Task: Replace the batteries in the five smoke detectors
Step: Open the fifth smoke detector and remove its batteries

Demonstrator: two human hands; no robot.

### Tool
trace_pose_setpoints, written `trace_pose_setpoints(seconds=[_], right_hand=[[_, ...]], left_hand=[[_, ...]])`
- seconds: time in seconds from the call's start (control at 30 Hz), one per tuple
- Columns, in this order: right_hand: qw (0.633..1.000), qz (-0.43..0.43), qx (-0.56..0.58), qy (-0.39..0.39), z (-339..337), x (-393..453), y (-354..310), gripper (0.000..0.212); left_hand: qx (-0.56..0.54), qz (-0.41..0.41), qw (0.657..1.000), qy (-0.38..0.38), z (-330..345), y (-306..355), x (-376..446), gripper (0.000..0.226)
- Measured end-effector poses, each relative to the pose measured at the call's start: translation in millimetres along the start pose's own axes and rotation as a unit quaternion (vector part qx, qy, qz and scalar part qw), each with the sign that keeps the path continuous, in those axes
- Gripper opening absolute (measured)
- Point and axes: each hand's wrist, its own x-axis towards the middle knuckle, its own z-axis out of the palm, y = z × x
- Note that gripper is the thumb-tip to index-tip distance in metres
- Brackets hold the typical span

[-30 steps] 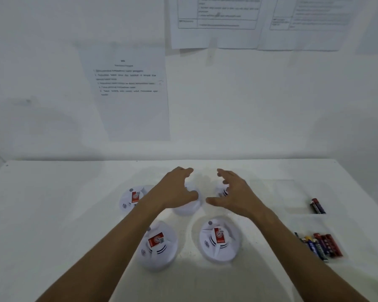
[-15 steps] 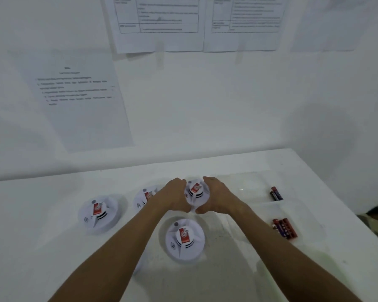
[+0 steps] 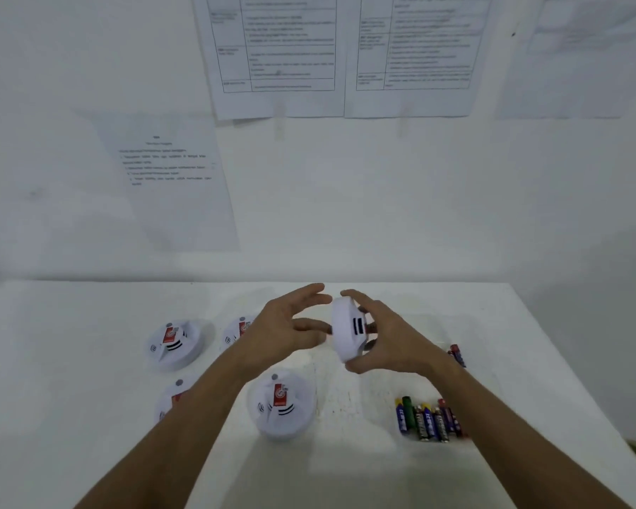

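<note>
My right hand (image 3: pixel 390 336) grips a white smoke detector (image 3: pixel 346 332), lifted off the table and tipped on its edge. My left hand (image 3: pixel 287 325) hovers just left of it with fingers spread, its fingertips close to the rim. Four more white detectors with red labels lie on the table: one at the far left (image 3: pixel 173 343), one partly behind my left wrist (image 3: pixel 235 332), one under my left forearm (image 3: pixel 173 398), one in front (image 3: pixel 281 405). A group of several batteries (image 3: pixel 428 418) lies at the right front, and a few more batteries (image 3: pixel 458 354) lie beyond my right wrist.
The white table (image 3: pixel 70 361) stands against a white wall with printed sheets (image 3: pixel 173 178) taped on it. The table's right edge (image 3: pixel 566 361) runs close to the batteries.
Both hands closed round the far middle detector; it now hangs lifted and turned on its edge in my right hand, while my left hand has let go and spread. The camera shifted.
</note>
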Motion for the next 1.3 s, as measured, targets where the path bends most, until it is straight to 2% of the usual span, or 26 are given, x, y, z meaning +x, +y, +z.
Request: trace_pose_setpoints(seconds=[0.07,0.17,0.3,0.4,0.57,0.7,0.93,1.17,1.3], right_hand=[[0.997,-0.016,0.08,0.008,-13.5,-16.5,-0.2,0.094],[0.987,-0.035,0.16,-0.007,-27.6,-40.2,6.8,0.093],[0.972,-0.068,0.22,-0.045,-35.5,-65.0,14.3,0.098],[0.96,-0.082,0.261,-0.066,-40.2,-79.4,20.5,0.1],[0.967,-0.098,0.225,-0.066,-51.6,-98.5,32.4,0.099],[0.978,-0.105,0.167,-0.068,-51.7,-111.0,41.1,0.102],[0.982,-0.143,0.122,0.018,-46.3,-122.5,45.9,0.096],[0.981,-0.144,0.117,0.055,-39.5,-121.0,43.7,0.091],[0.984,-0.126,0.122,0.041,-27.7,-115.6,37.3,0.092]], left_hand=[[0.014,0.002,0.999,0.036,11.4,8.8,-11.0,0.06],[0.145,-0.008,0.989,0.024,33.4,19.5,-22.5,0.063],[0.122,-0.006,0.992,-0.036,63.2,34.6,-31.9,0.065],[0.115,-0.004,0.993,-0.033,78.5,41.6,-39.3,0.066],[0.107,0.0,0.994,0.009,99.2,37.9,-50.3,0.069],[0.144,-0.008,0.989,0.036,116.5,32.5,-57.5,0.068],[0.217,0.016,0.974,0.063,138.0,40.5,-61.1,0.059],[0.24,0.064,0.963,0.103,143.3,35.8,-64.0,0.053],[0.288,0.079,0.95,0.092,127.9,32.4,-66.7,0.054]])
